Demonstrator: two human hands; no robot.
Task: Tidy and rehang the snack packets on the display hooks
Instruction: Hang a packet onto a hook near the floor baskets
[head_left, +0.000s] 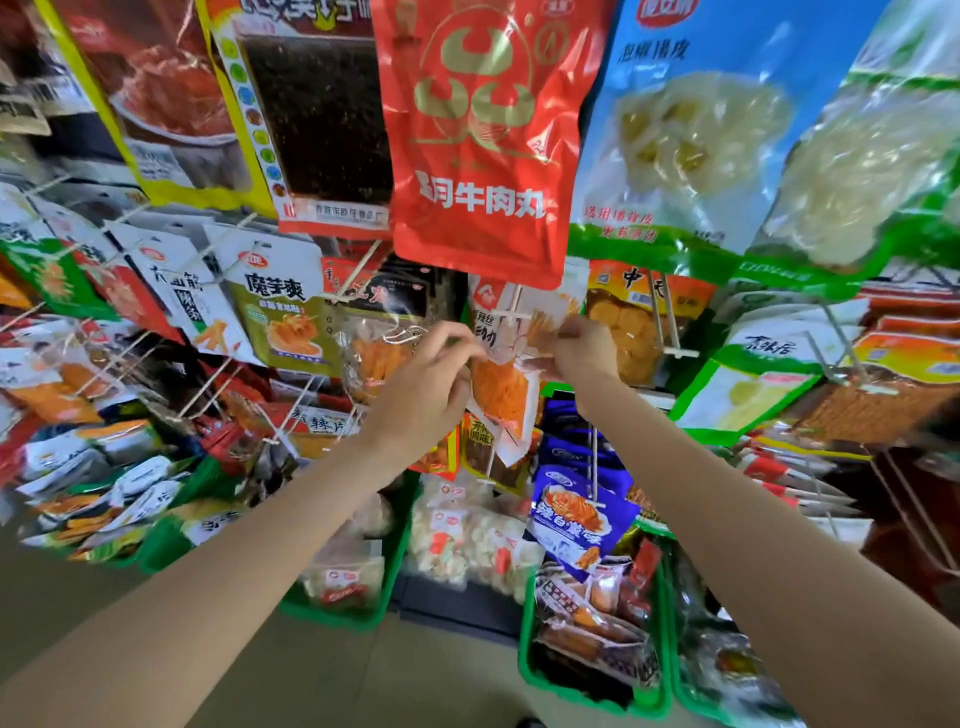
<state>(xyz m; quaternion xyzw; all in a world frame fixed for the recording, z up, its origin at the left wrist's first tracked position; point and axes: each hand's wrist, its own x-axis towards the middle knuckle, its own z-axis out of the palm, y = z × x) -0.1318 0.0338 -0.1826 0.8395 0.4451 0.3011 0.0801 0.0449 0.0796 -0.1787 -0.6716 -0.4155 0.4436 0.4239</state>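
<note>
My left hand (434, 376) pinched left top edge of white plastic packet of orange strips (503, 387); my right hand (581, 347) pinched right corner. Packet stretched between hands, hole kept level with white hook tip (511, 316) just above fingers for threading.

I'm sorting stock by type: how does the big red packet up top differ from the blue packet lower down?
The red packet is larger and hangs above both hands; the blue packet is smaller and hangs below them. Red bears a gold emblem, blue a food picture. Both carry white lettering.
</note>
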